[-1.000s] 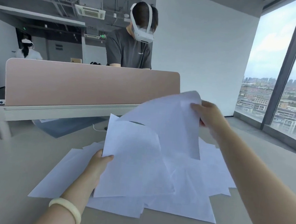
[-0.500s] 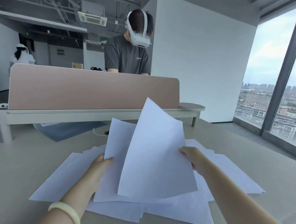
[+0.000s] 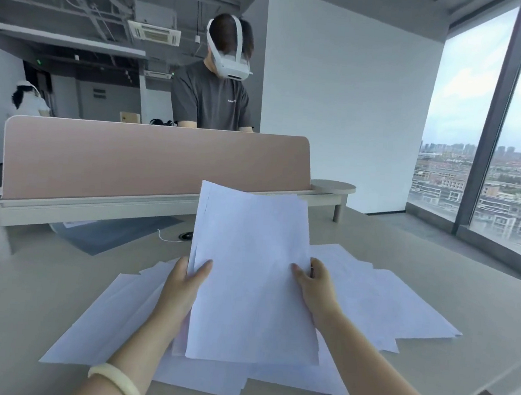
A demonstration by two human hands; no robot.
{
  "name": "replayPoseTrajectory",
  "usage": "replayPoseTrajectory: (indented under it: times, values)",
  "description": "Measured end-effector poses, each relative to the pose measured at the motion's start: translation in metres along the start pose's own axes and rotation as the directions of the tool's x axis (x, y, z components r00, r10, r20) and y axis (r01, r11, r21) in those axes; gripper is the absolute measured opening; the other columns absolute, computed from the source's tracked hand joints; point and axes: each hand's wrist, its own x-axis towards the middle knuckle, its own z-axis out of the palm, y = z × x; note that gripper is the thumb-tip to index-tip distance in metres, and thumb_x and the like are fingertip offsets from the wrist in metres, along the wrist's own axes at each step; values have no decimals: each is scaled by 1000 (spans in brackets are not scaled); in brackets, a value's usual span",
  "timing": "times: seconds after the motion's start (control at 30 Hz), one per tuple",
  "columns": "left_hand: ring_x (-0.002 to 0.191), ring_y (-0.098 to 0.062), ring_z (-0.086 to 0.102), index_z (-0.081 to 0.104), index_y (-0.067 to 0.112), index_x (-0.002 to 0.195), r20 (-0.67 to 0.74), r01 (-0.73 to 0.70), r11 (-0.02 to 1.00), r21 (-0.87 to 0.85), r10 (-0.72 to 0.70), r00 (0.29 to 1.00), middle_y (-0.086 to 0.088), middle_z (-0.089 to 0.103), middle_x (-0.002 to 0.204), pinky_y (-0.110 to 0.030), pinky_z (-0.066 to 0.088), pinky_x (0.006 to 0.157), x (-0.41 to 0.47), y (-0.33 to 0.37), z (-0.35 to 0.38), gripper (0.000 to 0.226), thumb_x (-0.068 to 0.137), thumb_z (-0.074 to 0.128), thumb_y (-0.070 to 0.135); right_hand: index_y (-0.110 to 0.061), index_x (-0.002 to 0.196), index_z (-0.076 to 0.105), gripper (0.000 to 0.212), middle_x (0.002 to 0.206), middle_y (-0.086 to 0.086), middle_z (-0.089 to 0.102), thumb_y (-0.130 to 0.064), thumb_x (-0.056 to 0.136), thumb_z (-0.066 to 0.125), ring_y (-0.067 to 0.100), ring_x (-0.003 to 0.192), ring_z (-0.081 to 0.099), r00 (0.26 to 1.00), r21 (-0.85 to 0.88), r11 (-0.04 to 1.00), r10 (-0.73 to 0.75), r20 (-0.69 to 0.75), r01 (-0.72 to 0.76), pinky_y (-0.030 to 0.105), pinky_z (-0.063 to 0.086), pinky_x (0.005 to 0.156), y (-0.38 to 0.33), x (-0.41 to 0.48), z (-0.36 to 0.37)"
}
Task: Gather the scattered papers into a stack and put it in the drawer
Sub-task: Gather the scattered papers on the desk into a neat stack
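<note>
The left hand (image 3: 186,281) and right hand (image 3: 316,285) pinch the stack (image 3: 251,276) at its 9 and 3 o'clock edges, thumbs on front and fingers hidden behind, holding it near-upright over the table (image 3: 18,317), evidently to square it, while loose papers (image 3: 401,306) lie beneath from 3 to 8 o'clock and the drawer cannot be identified.

Left hand (image 3: 185,281) and right hand (image 3: 316,285) gripping raised paper stack (image 3: 251,279), loose sheets (image 3: 379,304) on desk (image 3: 20,301)

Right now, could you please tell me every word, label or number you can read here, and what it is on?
Nothing is legible.
Small white print on the dark T-shirt: too small to read.
A green sign under the ceiling: blurred.
The held papers: no print visible.
</note>
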Motion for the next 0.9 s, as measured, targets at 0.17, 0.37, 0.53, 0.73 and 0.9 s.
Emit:
replayPoseTrajectory:
  times: [0.17, 0.37, 0.53, 0.73, 0.9]
  values:
    - [106, -4, 60, 51, 28, 124, 55, -202, 977, -66, 206, 977, 15, 63, 115, -24, 48, 84, 0, 32, 0, 32, 93, 57, 22, -17, 85, 43, 15, 77, -6, 48, -22, 96, 52, 9, 66, 50, 980, 29, 980, -197, -11, 197, 19, 39, 55, -47, -10, -14]
    - [102, -4, 65, 55, 38, 109, 63, -197, 975, -104, 204, 977, 16, 68, 109, -28, 50, 84, -1, 31, 0, 28, 90, 63, 20, -22, 109, 52, 22, 103, -10, 65, -27, 90, 63, 9, 93, 66, 970, 135, 968, -223, 93, 210, 25, 53, 76, -43, -20, -13]
    - [104, -7, 64, 58, 32, 113, 68, -161, 986, -50, 165, 984, 15, 67, 110, -28, 48, 87, -3, 22, 3, 23, 94, 56, 20, -31, 110, 59, 22, 111, -8, 69, -17, 92, 60, 11, 101, 67, 974, 149, 976, -180, 138, 159, 32, 54, 89, -26, -23, -8]
    - [95, -7, 64, 59, 24, 114, 85, -188, 980, 70, 182, 980, 11, 67, 106, -23, 49, 77, -1, 38, -1, 20, 95, 55, 22, -17, 106, 62, 15, 101, 0, 73, -16, 92, 60, 13, 85, 72, 975, 96, 986, -148, 166, 133, 27, 58, 74, -25, -14, -24]
    - [76, -18, 67, 55, 16, 112, -34, -56, 989, 134, 61, 998, -8, 68, 105, -27, 52, 70, 14, 40, -42, 16, 96, 50, 15, -7, 109, 65, 19, 97, 10, 73, -10, 90, 61, 22, 76, 72, 984, 163, 986, 17, 178, -46, 31, 59, 64, 0, -5, -44]
